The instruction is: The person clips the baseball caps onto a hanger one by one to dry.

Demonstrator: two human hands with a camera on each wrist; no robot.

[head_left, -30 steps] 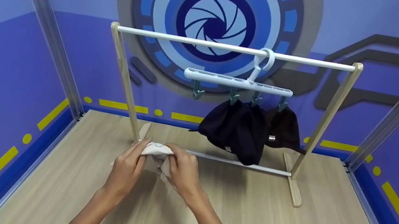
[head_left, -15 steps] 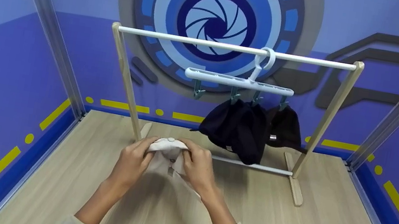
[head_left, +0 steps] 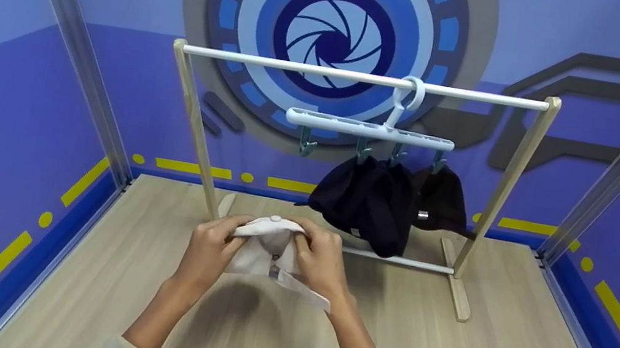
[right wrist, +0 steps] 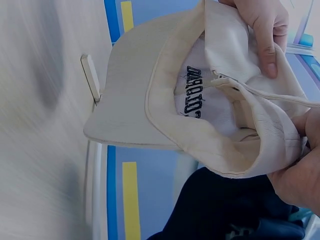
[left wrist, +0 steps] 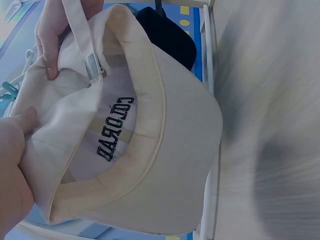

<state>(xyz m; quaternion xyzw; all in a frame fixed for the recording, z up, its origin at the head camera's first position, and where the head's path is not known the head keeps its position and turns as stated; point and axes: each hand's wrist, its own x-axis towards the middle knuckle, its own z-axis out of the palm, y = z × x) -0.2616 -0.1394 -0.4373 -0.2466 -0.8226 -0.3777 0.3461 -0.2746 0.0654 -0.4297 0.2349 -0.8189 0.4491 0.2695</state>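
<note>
A white baseball cap [head_left: 250, 258] is held up above the table between both hands, its button on top in the head view. My left hand [head_left: 208, 248] pinches the crown's left side, and my right hand [head_left: 324, 260] grips the opposite side. From the left wrist, the cap's open underside shows, with a broad brim [left wrist: 187, 125], dark stitched lettering [left wrist: 116, 129] inside and a metal strap buckle [left wrist: 93, 67]. The brim [right wrist: 132, 82] points towards the tabletop. Several fingertips are hidden behind the fabric.
Behind the hands stands a wooden rack [head_left: 507, 186] with a white top rail [head_left: 302, 67]. From it hangs a pale hanger [head_left: 343, 124] with green clips [head_left: 306, 145]. A black cap [head_left: 370, 208] and a dark brown cap [head_left: 442, 201] hang from clips on its right side.
Both hands have carried the white cap to the right, and its crown has spread wider between them. The rack and the hanging caps have stayed put.
</note>
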